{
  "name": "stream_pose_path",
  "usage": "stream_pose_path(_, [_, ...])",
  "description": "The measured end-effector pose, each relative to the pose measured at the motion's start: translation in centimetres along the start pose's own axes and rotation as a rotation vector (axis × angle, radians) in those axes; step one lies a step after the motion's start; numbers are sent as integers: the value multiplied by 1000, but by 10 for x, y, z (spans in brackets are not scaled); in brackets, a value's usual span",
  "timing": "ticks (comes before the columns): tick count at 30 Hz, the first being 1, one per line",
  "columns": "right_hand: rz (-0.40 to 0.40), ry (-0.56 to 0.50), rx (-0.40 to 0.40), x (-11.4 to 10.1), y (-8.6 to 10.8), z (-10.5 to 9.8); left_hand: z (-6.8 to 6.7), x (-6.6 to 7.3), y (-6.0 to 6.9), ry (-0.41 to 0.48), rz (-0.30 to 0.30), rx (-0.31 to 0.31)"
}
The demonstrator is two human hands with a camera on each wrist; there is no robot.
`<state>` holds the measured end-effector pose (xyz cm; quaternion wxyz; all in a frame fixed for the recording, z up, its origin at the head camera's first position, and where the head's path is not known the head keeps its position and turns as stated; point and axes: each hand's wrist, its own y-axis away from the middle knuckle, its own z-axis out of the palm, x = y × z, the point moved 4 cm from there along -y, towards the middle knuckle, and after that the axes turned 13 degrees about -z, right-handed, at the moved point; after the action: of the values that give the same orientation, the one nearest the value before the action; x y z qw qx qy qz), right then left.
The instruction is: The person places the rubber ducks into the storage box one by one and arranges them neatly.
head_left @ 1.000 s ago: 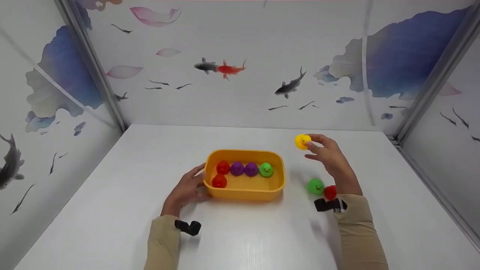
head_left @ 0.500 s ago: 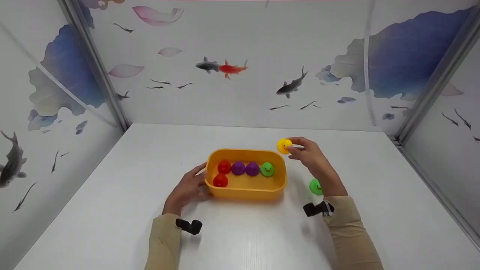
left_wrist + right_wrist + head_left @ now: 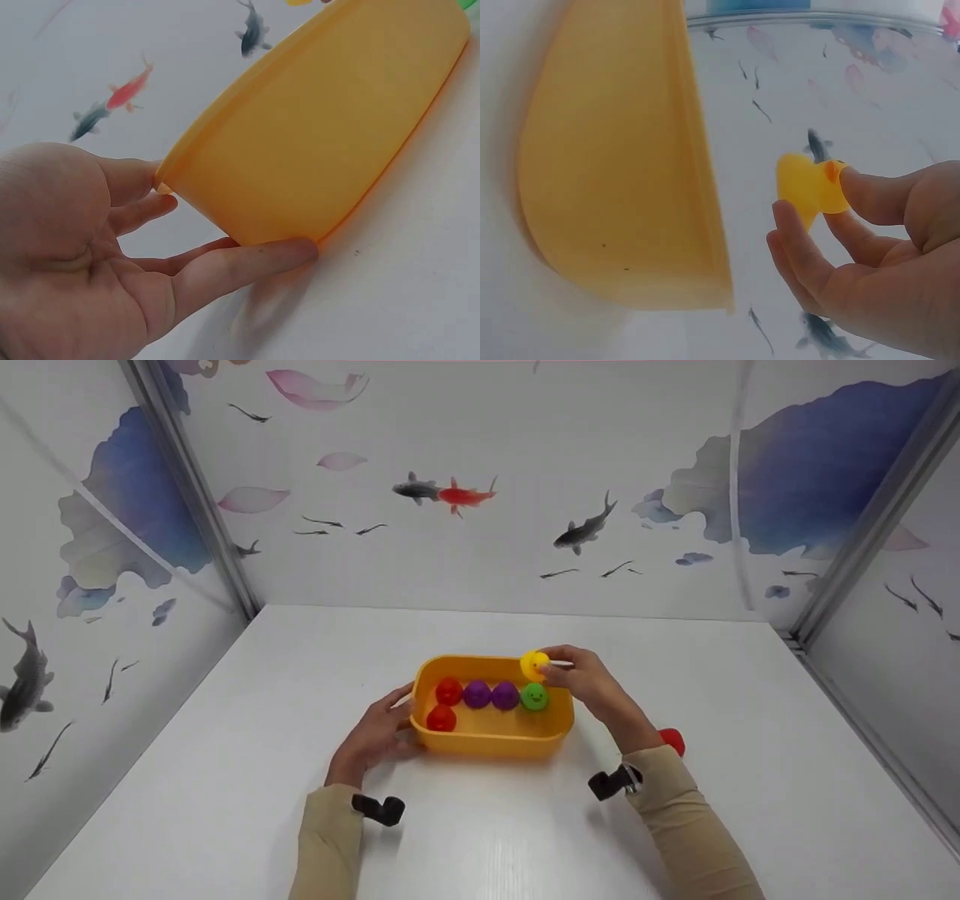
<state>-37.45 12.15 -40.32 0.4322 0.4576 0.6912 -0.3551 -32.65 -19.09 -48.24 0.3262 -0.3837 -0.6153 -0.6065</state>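
My right hand pinches a yellow rubber duck above the back right part of a yellow-orange plastic bin. In the right wrist view the duck sits between thumb and fingertips, apart from the bin wall. My left hand touches the bin's left end. In the left wrist view the fairly straight fingers of that hand rest against the rim and lower wall. Inside the bin are two red toys, two purple ones and a green duck.
A red toy lies on the white table, partly hidden by my right forearm. Wrist cameras are strapped to both sleeves. White panels printed with fish enclose the back and sides.
My right hand has carried the yellow duck leftward from right of the bin to over it. The forearm now hides the loose green duck. My left hand stays at the bin's left end.
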Motion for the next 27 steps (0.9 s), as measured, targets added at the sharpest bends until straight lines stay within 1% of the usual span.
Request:
stream_pose_path(6, [54,-2,-19,4,-4,8,0,0,-1,4,-4,-11])
stream_pose_path(11, [67,12,-57,4,-6,16,-1,0,-1,7,-16,-7])
stream_pose_path(18, [32,53,-126,0,-7,28,-1,-1,-3,15,2,-11])
stream_pose_path(24, [45,47,-147,2,-9,37,-1,-1,-3,1,-5,9])
stream_pose_path(27, [12,50,-158,2,-9,42,0,0,-3,-4,-5,8])
